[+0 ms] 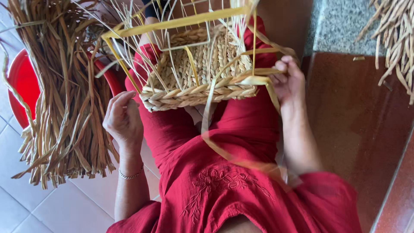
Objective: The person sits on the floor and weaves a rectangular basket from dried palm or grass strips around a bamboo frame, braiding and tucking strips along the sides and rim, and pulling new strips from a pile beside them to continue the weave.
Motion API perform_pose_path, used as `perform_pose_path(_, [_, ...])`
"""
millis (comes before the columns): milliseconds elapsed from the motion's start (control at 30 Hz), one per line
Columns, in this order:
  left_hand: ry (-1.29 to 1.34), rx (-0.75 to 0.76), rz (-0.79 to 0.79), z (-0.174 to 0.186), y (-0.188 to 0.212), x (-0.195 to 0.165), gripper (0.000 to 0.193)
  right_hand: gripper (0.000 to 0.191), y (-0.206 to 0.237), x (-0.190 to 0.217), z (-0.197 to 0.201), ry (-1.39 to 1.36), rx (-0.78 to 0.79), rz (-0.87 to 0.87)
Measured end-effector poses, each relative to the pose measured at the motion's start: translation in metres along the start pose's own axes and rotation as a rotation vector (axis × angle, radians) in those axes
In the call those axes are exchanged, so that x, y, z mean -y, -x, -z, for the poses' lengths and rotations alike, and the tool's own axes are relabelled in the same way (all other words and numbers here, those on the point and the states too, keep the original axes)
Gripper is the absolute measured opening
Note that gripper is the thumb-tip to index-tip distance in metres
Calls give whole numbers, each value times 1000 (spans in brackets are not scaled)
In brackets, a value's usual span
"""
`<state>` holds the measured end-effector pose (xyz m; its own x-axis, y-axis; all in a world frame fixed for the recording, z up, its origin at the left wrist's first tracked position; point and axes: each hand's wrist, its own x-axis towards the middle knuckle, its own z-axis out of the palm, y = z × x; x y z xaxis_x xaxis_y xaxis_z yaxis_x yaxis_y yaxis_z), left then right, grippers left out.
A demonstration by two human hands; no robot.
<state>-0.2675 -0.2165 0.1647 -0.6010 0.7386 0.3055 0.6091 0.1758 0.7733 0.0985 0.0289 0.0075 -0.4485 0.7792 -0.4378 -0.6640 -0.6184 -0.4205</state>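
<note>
Basket (200,73), half woven from braided straw, rested tilted on the person's lap in the head view, its finished rim turned toward the body and its loose upright stakes fanning away. Against the basket's right end, the right hand (288,82) was closed in a pinch on a flat yellow-green strand (254,80) that ran along the rim; the strand's free tail looped down from the basket across the red dress (224,172). Just below the basket's left corner, the left hand (124,117) hung with fingers loosely curled and holding nothing, close to the rim but apart from it. Left of the basket, a bundle of dried straw (64,95) stood in a red tub (21,82); more straw (394,39) lay to the basket's far right.

To do this pass well, I judged that the strand should be kept flat and taut against the rim while the free hand steadied the left corner, so the row would sit tight and even. Letting the long tail twist or snag on the stakes seemed the main risk.
</note>
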Motion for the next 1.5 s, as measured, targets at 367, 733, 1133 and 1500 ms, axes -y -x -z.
perform_pose_path(367, [127,19,115,-18,3,35,25,41,72,61,-34,1125,324,144])
perform_pose_path(733, [114,52,154,-15,5,24,27,37,34,64,89,-404,-249,305])
perform_pose_path(1133, [-168,471,-649,-116,17,-73,65,51,49,-7,-24,95,157,-11])
perform_pose_path(1500, [-208,544,-755,-160,18,-74,59,13,53,5,-30,397,139,95])
